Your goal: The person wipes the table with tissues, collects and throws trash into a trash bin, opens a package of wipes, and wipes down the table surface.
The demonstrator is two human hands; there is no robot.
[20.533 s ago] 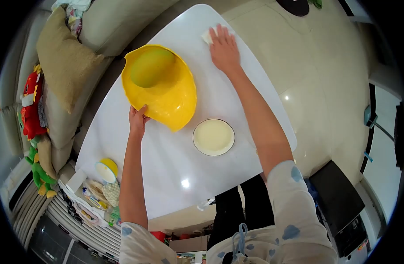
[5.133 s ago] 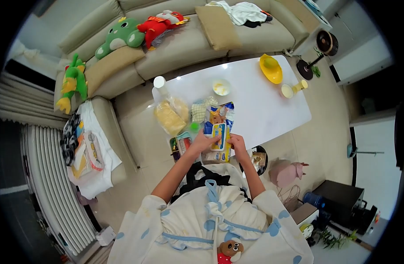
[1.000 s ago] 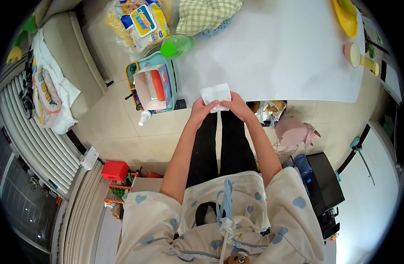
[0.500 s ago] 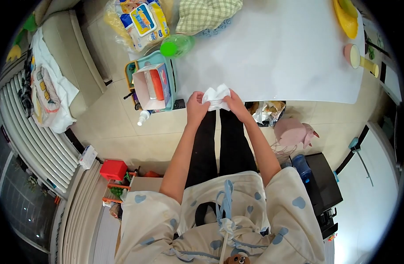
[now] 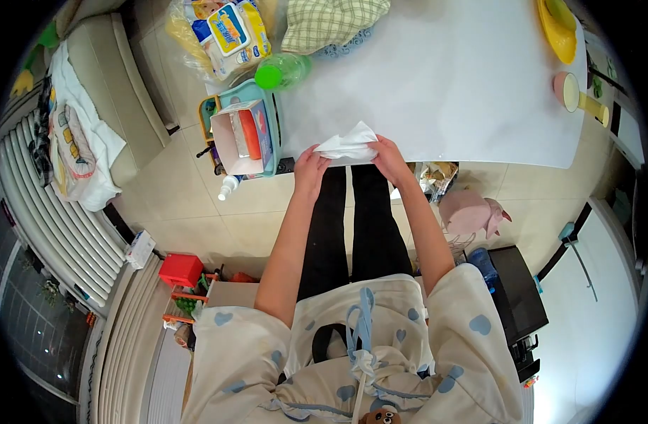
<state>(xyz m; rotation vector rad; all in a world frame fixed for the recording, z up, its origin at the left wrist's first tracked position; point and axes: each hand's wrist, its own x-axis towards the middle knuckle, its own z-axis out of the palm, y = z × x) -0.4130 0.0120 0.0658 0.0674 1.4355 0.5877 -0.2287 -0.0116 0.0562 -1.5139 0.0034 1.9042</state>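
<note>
A white tissue (image 5: pixel 349 145), partly folded, is stretched between my two hands just over the near edge of the white table (image 5: pixel 437 92). My left hand (image 5: pixel 310 169) pinches its left end, fingers closed. On the other side, my right hand (image 5: pixel 389 160) grips the right end between thumb and fingers. One corner of the tissue points up and away from me. Below the hands, my legs in black trousers show under the table edge.
Left of my hands stands a teal basket (image 5: pixel 271 134) with an open box (image 5: pixel 232 141) in it. Behind it are a green-capped bottle (image 5: pixel 285 71), a wipes pack (image 5: pixel 230 32) and a checked cloth (image 5: pixel 331 25). A yellow dish (image 5: pixel 557 32) and a cup (image 5: pixel 567 92) lie far right.
My hands have moved slightly apart and a little away from me. Between them the tissue has gone from bunched to wider and flatter.
</note>
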